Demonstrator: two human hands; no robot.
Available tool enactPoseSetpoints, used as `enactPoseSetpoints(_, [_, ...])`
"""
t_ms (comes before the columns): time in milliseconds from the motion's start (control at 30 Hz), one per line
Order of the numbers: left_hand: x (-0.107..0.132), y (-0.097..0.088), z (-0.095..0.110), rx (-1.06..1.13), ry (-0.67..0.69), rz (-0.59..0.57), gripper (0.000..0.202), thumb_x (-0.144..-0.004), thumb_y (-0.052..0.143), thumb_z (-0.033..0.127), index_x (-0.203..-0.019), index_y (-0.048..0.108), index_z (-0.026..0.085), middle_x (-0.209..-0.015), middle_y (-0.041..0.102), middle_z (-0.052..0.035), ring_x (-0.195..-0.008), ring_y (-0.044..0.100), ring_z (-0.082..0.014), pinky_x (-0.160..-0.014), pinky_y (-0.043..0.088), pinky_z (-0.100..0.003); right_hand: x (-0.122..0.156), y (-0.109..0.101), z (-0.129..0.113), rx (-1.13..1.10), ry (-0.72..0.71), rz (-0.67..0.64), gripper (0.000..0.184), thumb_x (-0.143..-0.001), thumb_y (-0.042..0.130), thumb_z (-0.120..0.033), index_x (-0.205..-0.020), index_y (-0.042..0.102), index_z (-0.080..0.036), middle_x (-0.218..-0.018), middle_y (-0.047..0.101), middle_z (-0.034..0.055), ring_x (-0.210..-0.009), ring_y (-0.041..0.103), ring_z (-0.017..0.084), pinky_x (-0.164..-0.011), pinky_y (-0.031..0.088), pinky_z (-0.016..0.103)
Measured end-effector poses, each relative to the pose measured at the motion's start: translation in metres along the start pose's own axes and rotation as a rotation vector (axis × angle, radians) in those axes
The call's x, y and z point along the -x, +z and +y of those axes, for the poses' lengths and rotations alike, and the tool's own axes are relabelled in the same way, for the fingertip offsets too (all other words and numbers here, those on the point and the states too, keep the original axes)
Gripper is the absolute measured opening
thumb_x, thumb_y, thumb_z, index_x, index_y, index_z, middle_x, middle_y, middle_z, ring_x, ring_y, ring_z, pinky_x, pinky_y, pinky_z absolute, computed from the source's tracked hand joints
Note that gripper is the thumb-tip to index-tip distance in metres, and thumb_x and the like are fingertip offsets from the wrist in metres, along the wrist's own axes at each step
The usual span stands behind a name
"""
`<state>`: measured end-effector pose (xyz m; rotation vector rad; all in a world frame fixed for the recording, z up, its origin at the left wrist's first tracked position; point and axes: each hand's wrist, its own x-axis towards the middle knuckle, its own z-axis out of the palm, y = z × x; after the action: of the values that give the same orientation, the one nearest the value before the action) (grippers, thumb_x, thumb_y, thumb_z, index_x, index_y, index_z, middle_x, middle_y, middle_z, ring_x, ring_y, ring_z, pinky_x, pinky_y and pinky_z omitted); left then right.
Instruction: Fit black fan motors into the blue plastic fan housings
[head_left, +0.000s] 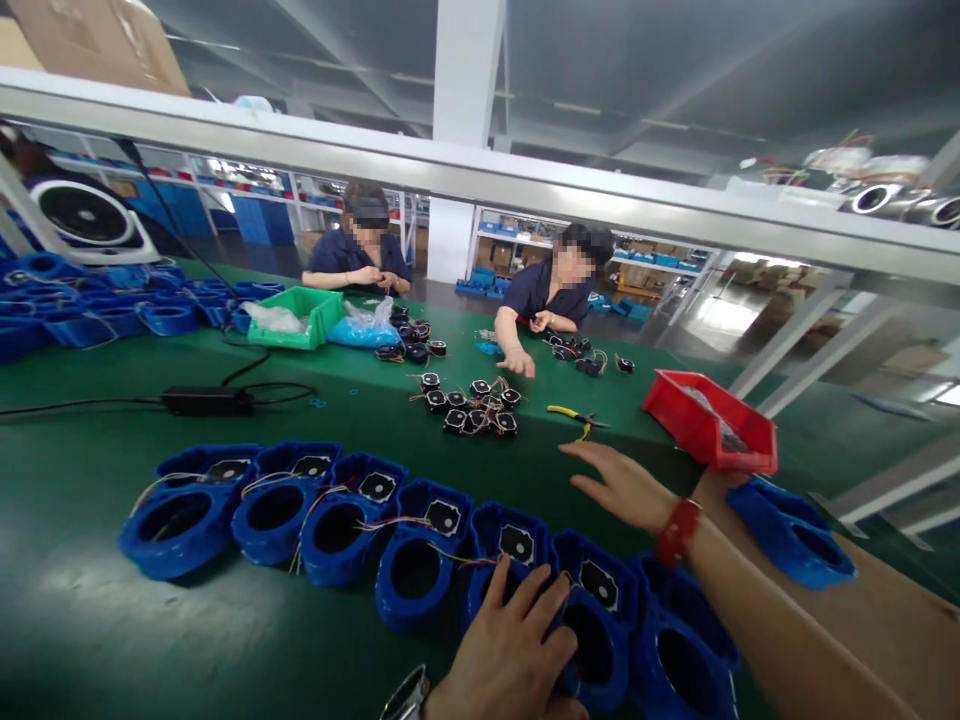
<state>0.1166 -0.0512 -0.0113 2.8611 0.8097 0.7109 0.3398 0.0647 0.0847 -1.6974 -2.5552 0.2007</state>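
Observation:
A row of blue plastic housings [409, 610], each with a large round opening, runs across the near part of the table. Most carry a small black motor [377, 487] with thin wires; the housing at the right end [641, 660] shows no motor. My left hand [517, 640] lies with fingers spread over the housings near the row's right end, partly hiding them. Above the table, my right hand [626, 487] is stretched out with nothing in it. Just beyond its fingertips lie yellow-handled pliers [577, 416]. A group of loose motors [480, 410] sits farther left.
A red bin [667, 412] stands at the right, near another blue housing [795, 535] on a brown board. At the back left are a green bin [330, 315], a power adapter [206, 400] and piled housings. Two co-workers sit opposite; one hand [517, 362] reaches toward the motors.

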Motion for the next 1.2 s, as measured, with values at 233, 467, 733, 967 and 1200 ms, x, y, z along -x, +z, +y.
enactPoseSetpoints(233, [-0.012,0.044,-0.011,-0.289,0.044,0.635,0.017,-0.091,0.056,0.034,-0.078,0.062,0.025,-0.106,0.066,0.0067,-0.104,0.057,-0.0146,-0.116,0.002,-0.049,-0.157,0.061,-0.022,0.107,0.209,-0.108,0.060,-0.089,0.060,-0.033,-0.140,0.035,-0.016,-0.126,0.053,0.0161,-0.110,0.055,0.030,-0.091,0.047,0.048])
enactPoseSetpoints(467, [-0.016,0.045,-0.013,-0.257,0.021,0.696,0.022,-0.092,0.053,0.033,-0.074,0.061,0.025,-0.103,0.067,0.0077,-0.101,0.058,-0.0126,-0.117,0.005,-0.046,-0.156,0.069,0.008,0.080,0.190,-0.181,0.038,-0.090,0.061,-0.029,-0.125,0.050,-0.019,-0.116,0.056,0.0079,-0.099,0.057,0.023,-0.085,0.049,0.042])
enactPoseSetpoints(733, [-0.006,-0.007,-0.008,0.147,-0.033,0.199,0.040,-0.088,0.056,0.045,-0.123,0.048,0.027,-0.132,0.054,-0.0021,-0.119,0.052,-0.0218,-0.103,0.041,-0.042,-0.054,0.050,0.046,-0.002,0.122,-0.162,0.039,-0.077,0.062,-0.011,-0.114,0.054,-0.022,-0.107,0.061,0.0057,-0.096,0.060,0.022,-0.084,0.046,0.035])
enactPoseSetpoints(967, [-0.081,-0.054,-0.008,0.307,-0.369,0.156,0.081,-0.081,0.063,0.043,-0.143,0.020,0.012,-0.145,0.034,-0.0160,-0.135,0.031,-0.0274,-0.111,0.031,-0.047,0.054,-0.006,0.011,-0.139,-0.029,0.085,0.046,-0.079,0.054,-0.015,-0.121,0.038,-0.021,-0.115,0.056,0.0074,-0.104,0.056,0.022,-0.090,0.043,0.037])
enactPoseSetpoints(1200, [-0.131,-0.028,0.019,0.224,-0.092,-0.003,0.051,-0.091,0.052,0.026,-0.138,0.032,0.027,-0.113,0.061,-0.0020,-0.098,0.061,-0.0185,-0.087,0.050,-0.034,0.136,-0.025,0.002,-0.171,0.076,0.225,0.028,-0.081,0.053,-0.023,-0.107,0.043,-0.021,-0.103,0.059,0.0081,-0.093,0.059,0.024,-0.082,0.048,0.040])
